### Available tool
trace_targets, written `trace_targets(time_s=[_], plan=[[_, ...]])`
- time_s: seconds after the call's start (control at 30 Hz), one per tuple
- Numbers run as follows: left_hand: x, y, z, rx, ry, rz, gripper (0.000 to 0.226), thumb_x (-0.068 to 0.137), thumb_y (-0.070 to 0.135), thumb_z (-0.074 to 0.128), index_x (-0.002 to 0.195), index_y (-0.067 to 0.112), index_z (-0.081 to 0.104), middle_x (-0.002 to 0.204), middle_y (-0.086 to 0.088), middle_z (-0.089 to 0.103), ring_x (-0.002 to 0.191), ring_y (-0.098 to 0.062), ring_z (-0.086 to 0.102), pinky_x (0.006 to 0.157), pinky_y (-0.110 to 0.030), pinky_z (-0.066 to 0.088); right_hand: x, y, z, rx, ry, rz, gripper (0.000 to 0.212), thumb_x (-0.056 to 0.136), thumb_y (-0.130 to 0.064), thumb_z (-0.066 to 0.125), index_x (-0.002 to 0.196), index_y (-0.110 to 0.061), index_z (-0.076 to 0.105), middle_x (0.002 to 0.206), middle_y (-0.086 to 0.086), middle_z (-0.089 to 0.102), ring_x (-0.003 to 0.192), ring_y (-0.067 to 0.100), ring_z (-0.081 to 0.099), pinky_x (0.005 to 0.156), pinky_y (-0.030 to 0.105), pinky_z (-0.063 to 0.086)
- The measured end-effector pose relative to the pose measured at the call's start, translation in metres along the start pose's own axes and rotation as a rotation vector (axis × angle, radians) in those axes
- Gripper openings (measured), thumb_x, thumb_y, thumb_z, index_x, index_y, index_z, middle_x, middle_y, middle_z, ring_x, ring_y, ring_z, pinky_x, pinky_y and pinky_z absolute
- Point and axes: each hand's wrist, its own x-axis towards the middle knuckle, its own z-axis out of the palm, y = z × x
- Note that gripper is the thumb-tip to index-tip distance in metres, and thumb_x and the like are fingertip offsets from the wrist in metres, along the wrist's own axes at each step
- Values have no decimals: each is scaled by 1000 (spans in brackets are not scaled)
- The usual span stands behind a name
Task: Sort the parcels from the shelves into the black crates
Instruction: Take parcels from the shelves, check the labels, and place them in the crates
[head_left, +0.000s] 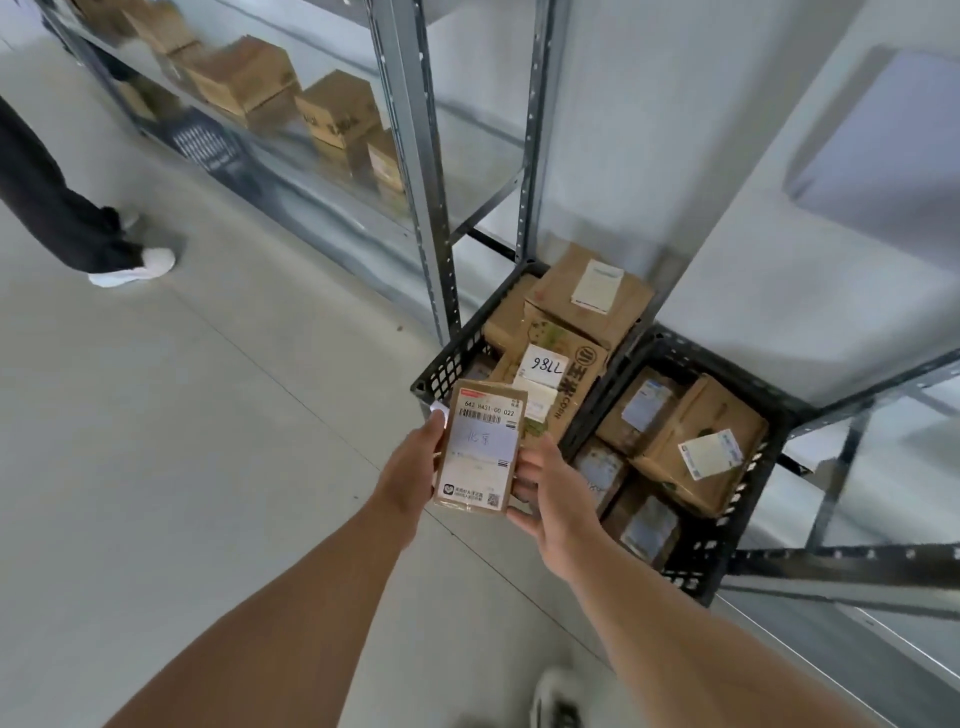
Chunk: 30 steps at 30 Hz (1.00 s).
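At frame centre, our left hand (415, 470) and right hand (553, 501) clamp a small parcel (480, 449) label-up, seemingly to read it, just beside two black crates (727, 551) at lower right.

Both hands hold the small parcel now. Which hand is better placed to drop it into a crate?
Probably the right hand: it is nearer both crates, already over a rim. The left hand grips the parcel on the side facing away.
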Motion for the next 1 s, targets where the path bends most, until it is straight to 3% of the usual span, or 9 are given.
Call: trace_targets(time_s=[0.13,0.23,0.3,0.37,0.5,0.63,0.73,0.83,1.0], plan=[[54,20,-17,49,26,-23,42,105,50,29,107,24,62,109,-2,68,92,-14,63,66,-29,43,46,-23,31,-13,-20,10,43,108,-47,35,116,-18,66,106,3,75,104,21,69,85,40,58],[102,37,-23,122,43,-14,46,105,52,26,101,26,64,106,-4,70,90,-15,64,67,-29,44,88,-42,54,-4,-20,17,40,107,-46,37,118,-20,66,107,3,75,102,19,70,67,31,58],[136,52,-23,178,51,-18,50,105,52,25,96,23,65,105,-8,71,91,-19,65,75,-34,49,121,-53,66,7,-16,34,41,106,-48,38,116,-21,68,107,4,76,102,19,71,64,29,56],[168,65,-22,211,60,-40,53,105,52,25,94,20,66,103,-10,71,90,-22,66,84,-40,51,151,-63,77,12,-16,62,42,106,-49,39,114,-22,69,104,5,77,100,22,73,70,34,60],[218,80,-21,256,21,-81,51,106,49,24,88,25,66,96,-6,70,84,-16,64,71,-32,49,197,-77,91,59,24,135,43,107,-47,37,110,-21,71,100,5,79,98,27,74,90,45,61],[256,91,-26,292,31,-150,51,105,50,28,85,25,67,96,-8,72,90,-25,68,93,-49,54,231,-92,109,34,31,167,43,106,-45,36,114,-17,68,104,10,76,101,29,73,96,47,57],[288,92,-29,307,-2,-203,54,99,59,33,83,23,70,93,-10,73,92,-30,70,94,-54,53,258,-96,124,37,103,174,60,91,-63,37,120,-20,68,107,13,74,101,32,73,96,51,57],[328,83,-26,362,-96,-269,59,84,72,33,79,32,76,94,-7,75,94,-29,71,95,-50,53,294,-88,134,116,195,216,52,97,-62,34,113,-25,68,104,5,75,96,23,73,88,43,60],[397,51,-21,371,-196,-360,55,100,62,28,109,29,71,101,-6,75,91,-23,71,71,-30,51,349,-78,154,150,336,250,54,102,-62,27,129,-30,60,114,5,71,101,24,69,93,46,57]])
